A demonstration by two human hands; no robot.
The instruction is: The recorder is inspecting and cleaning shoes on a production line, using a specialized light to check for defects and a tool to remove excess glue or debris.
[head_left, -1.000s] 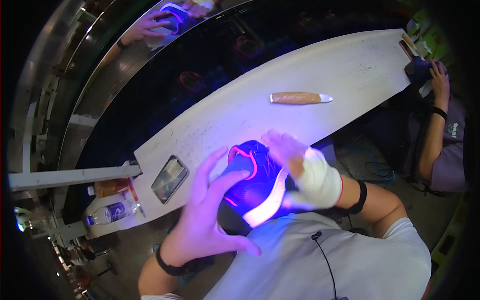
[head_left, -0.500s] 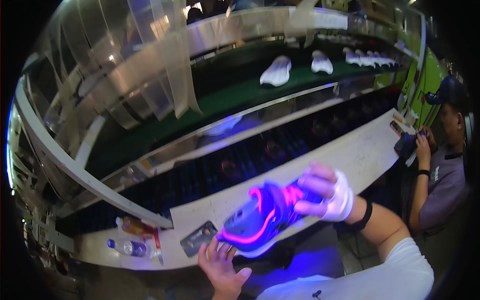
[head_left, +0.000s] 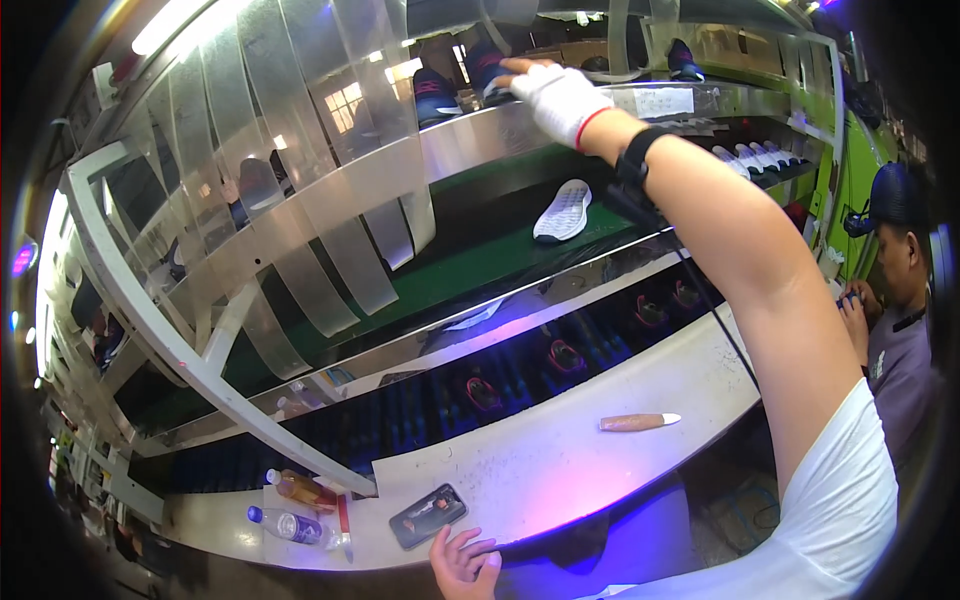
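My right hand [head_left: 560,98], in a white glove with bare fingertips, reaches up to the upper shelf. Its fingers are on a dark sneaker [head_left: 484,68] with pink trim, partly hidden by the hand. A similar dark sneaker [head_left: 434,97] stands just left of it. Low in the view, my left hand [head_left: 464,564] is bare and holds nothing, its fingers loosely apart at the table's front edge. Closest to it lies a phone [head_left: 428,516] on the white table [head_left: 540,470].
A brown tool with a pale tip [head_left: 640,422] lies on the table. Two bottles [head_left: 285,524] stand at left behind a slanted white post [head_left: 215,385]. A white sole [head_left: 563,212] rests on the green belt [head_left: 450,215]. Clear strips [head_left: 310,180] hang left. A co-worker [head_left: 895,330] sits right.
My right hand has risen from the table to the upper shelf, and the sneaker has left the table. My left hand has come away from the sneaker. The brown tool now shows.
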